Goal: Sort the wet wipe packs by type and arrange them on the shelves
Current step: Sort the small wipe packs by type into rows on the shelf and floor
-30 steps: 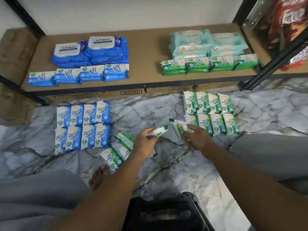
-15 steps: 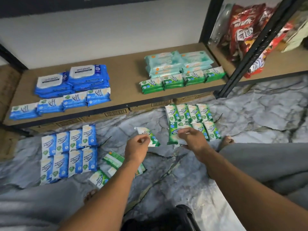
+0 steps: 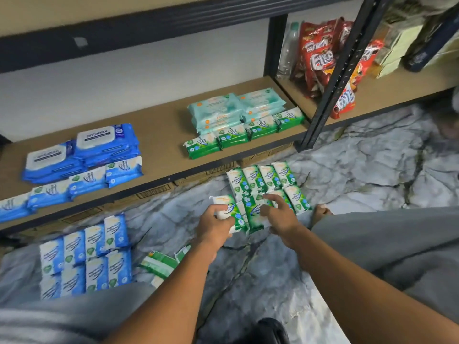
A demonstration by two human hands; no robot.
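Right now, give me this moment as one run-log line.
left hand: grips green wipe pack | right hand: touches second green pack | site: green floor rows

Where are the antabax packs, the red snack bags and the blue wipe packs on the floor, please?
antabax packs (image 3: 95,138): head view, white lid.
red snack bags (image 3: 320,60): head view, bag front.
blue floor packs (image 3: 95,242): head view, middle pack.

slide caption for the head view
Left hand holds a green wipe pack, right hand rests on another by the green floor group
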